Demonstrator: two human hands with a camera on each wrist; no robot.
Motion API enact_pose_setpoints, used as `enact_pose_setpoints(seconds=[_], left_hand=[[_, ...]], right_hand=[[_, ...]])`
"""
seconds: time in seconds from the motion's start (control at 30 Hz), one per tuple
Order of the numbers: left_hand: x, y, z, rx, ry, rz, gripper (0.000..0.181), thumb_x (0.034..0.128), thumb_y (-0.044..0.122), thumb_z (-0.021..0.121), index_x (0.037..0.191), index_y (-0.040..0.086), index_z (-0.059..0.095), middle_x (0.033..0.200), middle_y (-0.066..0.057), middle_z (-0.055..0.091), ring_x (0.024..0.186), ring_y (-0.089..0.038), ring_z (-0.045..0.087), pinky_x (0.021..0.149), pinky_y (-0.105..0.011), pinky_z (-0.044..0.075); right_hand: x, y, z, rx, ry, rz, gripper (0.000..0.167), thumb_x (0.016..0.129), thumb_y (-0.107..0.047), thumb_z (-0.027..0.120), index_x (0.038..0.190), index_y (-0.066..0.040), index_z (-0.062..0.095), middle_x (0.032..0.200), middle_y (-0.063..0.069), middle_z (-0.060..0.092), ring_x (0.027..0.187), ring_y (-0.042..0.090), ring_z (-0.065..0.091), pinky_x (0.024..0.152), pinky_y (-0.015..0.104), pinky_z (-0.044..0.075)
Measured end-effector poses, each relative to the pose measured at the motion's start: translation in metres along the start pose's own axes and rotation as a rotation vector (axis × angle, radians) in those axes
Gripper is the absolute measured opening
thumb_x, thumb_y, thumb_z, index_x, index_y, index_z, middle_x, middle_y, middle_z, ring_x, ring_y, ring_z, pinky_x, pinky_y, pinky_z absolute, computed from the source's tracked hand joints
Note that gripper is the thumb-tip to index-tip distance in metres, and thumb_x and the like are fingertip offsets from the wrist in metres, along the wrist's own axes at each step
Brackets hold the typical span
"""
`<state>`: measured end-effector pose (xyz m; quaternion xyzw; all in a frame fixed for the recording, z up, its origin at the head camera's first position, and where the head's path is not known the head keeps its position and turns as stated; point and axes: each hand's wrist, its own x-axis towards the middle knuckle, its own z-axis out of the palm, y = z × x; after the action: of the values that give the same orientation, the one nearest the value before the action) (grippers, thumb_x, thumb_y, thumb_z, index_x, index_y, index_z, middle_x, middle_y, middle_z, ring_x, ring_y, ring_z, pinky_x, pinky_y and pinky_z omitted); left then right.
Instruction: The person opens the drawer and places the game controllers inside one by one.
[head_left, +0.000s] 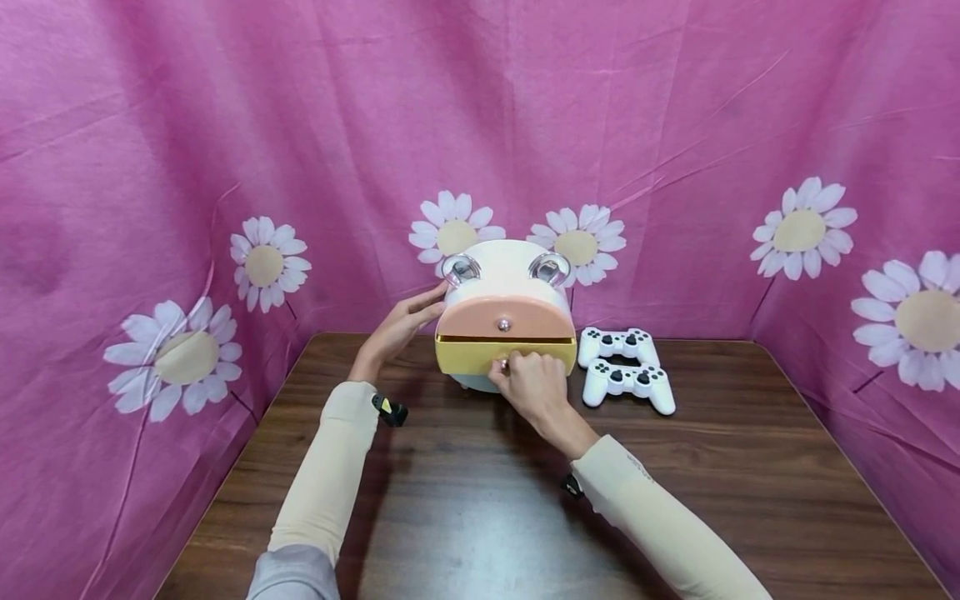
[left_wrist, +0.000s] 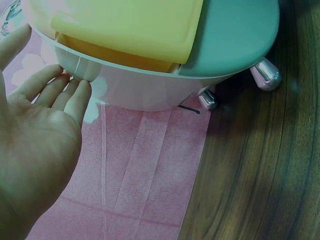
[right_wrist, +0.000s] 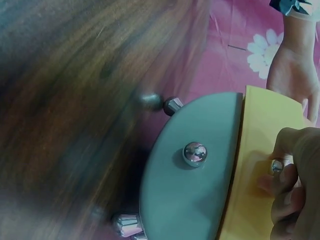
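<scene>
A small rounded drawer cabinet [head_left: 498, 262] with two shiny round eyes on top stands at the back of the table. Its front has a peach drawer [head_left: 468, 321] above, a yellow drawer [head_left: 461, 357] in the middle and a pale blue-green drawer [right_wrist: 210, 125] at the bottom. The yellow drawer sticks out slightly past the others. My right hand [head_left: 536, 387] pinches the yellow drawer's metal knob [right_wrist: 276, 166] between thumb and curled fingers. My left hand [head_left: 396, 329] touches the cabinet's left side, its fingers [left_wrist: 75, 97] extended along the white wall.
Two white game controllers [head_left: 628, 383] lie one in front of the other, just right of the cabinet. Short metallic feet [left_wrist: 266, 75] hold the cabinet above the brown wooden table [head_left: 465, 500]. A pink cloth [head_left: 360, 125] with printed daisies hangs behind and at both sides.
</scene>
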<state>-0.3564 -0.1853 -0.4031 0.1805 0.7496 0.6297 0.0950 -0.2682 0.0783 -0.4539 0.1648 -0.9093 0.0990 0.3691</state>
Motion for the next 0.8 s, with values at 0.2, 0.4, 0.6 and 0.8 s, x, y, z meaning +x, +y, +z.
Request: enact_pose_setpoints(seconds=[0.2,0.4,0.6,0.8], left_hand=[[-0.001,0.000,0.000,0.001,0.005,0.010,0.059,0.1077,0.036,0.064,0.163,0.024,0.046,0.173,0.007,0.037,0.162,-0.018,0.030,0.135,-0.045,0.029],[-0.002,0.001,0.002,-0.013,0.009,0.018,0.058,0.1081,0.035,0.064,0.162,0.023,0.047,0.173,0.008,0.038,0.162,-0.018,0.031,0.134,-0.045,0.030],[-0.001,0.001,0.003,-0.013,0.010,0.024,0.058,0.1081,0.033,0.064,0.162,0.022,0.048,0.172,0.007,0.039,0.162,-0.019,0.032,0.134,-0.043,0.031],[-0.002,0.000,0.004,-0.013,0.008,0.028,0.058,0.1081,0.034,0.064,0.162,0.022,0.047,0.173,0.006,0.038,0.161,-0.020,0.033,0.134,-0.043,0.032]], right_hand=[[-0.008,-0.004,-0.007,0.001,0.010,-0.015,0.048,0.090,-0.030,0.072,0.056,-0.018,0.041,0.047,-0.004,0.033,0.041,0.020,0.039,0.033,0.035,0.025],[-0.017,-0.008,-0.014,0.000,0.065,-0.030,0.047,0.088,-0.031,0.073,0.055,-0.018,0.041,0.046,-0.003,0.033,0.039,0.023,0.042,0.032,0.036,0.025],[-0.027,-0.013,-0.022,-0.002,0.107,-0.052,0.045,0.085,-0.032,0.075,0.055,-0.017,0.044,0.045,-0.003,0.034,0.037,0.025,0.043,0.031,0.037,0.025],[-0.038,-0.016,-0.028,0.002,0.137,-0.073,0.044,0.084,-0.032,0.076,0.056,-0.016,0.047,0.044,-0.003,0.034,0.036,0.024,0.041,0.031,0.035,0.024]])
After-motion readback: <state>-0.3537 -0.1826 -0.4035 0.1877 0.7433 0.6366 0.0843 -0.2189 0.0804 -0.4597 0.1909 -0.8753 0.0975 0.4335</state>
